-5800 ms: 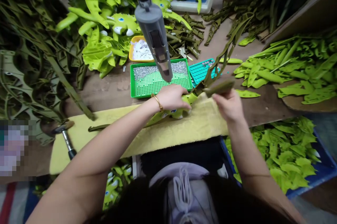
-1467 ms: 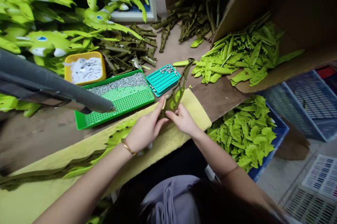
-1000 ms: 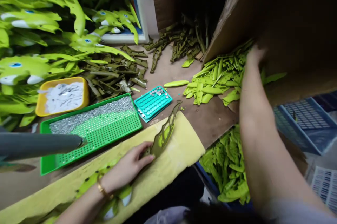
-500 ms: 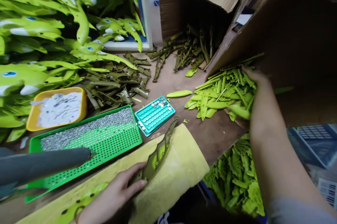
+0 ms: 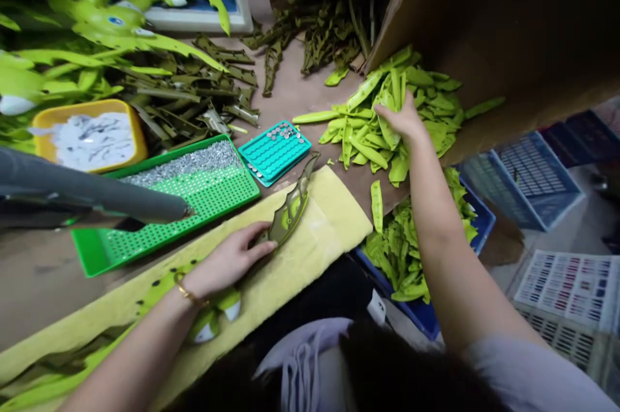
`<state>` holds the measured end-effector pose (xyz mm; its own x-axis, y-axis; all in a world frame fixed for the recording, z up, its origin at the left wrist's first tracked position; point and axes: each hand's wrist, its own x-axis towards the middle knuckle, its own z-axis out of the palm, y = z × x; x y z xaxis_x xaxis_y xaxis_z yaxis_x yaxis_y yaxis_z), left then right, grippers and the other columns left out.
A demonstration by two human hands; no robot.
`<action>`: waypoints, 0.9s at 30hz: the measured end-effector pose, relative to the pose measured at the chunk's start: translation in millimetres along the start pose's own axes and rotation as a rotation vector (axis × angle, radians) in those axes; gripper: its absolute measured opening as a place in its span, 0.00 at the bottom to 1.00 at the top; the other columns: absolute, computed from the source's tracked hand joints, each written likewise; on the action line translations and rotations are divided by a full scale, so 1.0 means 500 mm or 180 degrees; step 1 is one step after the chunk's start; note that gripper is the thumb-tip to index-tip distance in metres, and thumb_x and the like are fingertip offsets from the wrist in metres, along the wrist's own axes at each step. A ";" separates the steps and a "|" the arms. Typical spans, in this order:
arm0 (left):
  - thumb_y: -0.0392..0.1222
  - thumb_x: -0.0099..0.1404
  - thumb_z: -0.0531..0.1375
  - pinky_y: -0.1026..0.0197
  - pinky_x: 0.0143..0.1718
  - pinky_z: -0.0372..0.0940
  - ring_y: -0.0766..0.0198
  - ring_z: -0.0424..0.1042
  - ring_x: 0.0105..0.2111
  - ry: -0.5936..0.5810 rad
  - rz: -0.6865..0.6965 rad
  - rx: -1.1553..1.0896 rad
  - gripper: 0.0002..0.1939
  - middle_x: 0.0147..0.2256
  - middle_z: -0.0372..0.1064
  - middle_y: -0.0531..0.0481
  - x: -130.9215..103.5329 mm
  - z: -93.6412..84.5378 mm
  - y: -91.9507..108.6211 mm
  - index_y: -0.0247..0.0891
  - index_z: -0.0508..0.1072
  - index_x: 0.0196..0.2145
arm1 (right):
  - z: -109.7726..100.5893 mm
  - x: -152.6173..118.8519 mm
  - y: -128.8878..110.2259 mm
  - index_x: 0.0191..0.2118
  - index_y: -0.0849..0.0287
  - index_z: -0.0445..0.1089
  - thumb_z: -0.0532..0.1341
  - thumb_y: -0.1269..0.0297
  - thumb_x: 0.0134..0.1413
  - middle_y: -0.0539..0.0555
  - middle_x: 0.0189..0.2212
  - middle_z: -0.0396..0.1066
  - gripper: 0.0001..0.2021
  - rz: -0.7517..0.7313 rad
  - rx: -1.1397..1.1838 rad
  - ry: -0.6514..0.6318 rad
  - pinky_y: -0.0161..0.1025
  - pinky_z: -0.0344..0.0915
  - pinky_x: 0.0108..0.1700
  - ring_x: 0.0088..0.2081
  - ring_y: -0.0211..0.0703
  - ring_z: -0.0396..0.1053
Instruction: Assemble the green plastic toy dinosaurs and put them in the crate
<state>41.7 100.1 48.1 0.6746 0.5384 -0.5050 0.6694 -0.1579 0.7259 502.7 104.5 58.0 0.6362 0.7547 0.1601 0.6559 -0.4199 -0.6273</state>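
On the yellow cloth, my left hand pinches the near end of an olive-green curved plastic toy part, with lime green showing through its gaps. Beneath my left forearm lies a lime-green toy figure with dark spots, partly covered. My right hand is in a heap of lime-green plastic pieces, thumb and fingers around several of them; the fingertips are partly hidden. One loose lime-green piece lies at the table edge, below the heap.
A green perforated tray holds small metal screws. Beside it are a turquoise tray with small round discs and a yellow tub of white bits. A grey tool juts in from the left. Right stand a cardboard box and a blue bin.
My right hand has moved left and toward me from the box side of the heap, and the pieces are piled higher. My left hand keeps its hold. The view has tilted down.
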 end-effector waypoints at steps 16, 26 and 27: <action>0.63 0.58 0.52 0.53 0.57 0.61 0.49 0.69 0.52 -0.0031 0.0246 0.0228 0.36 0.53 0.69 0.40 0.003 0.013 -0.003 0.32 0.67 0.53 | 0.061 -0.441 0.005 0.69 0.59 0.40 0.57 0.35 0.47 0.68 0.70 0.32 0.50 0.0330 -0.0873 -0.0092 0.68 0.31 0.66 0.71 0.63 0.29; 0.64 0.53 0.54 0.52 0.54 0.63 0.48 0.70 0.50 -0.0045 0.0171 0.0293 0.34 0.50 0.71 0.42 -0.027 -0.002 -0.005 0.36 0.70 0.49 | 0.022 -0.299 -0.028 0.56 0.60 0.64 0.48 0.48 0.61 0.64 0.55 0.68 0.26 0.0086 -0.1063 0.0474 0.58 0.54 0.61 0.57 0.55 0.63; 0.64 0.53 0.54 0.52 0.54 0.63 0.48 0.70 0.50 -0.0042 0.0153 0.0313 0.34 0.50 0.71 0.42 -0.030 -0.004 -0.007 0.35 0.70 0.48 | 0.025 -0.281 -0.028 0.55 0.62 0.64 0.49 0.50 0.61 0.65 0.51 0.70 0.25 0.0032 -0.1045 0.0513 0.55 0.56 0.59 0.54 0.54 0.65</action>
<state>28.9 94.3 53.9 0.7103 0.5173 -0.4774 0.6631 -0.2641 0.7003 399.1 10.9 34.6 0.6820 0.6716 0.2895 0.7281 -0.5861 -0.3556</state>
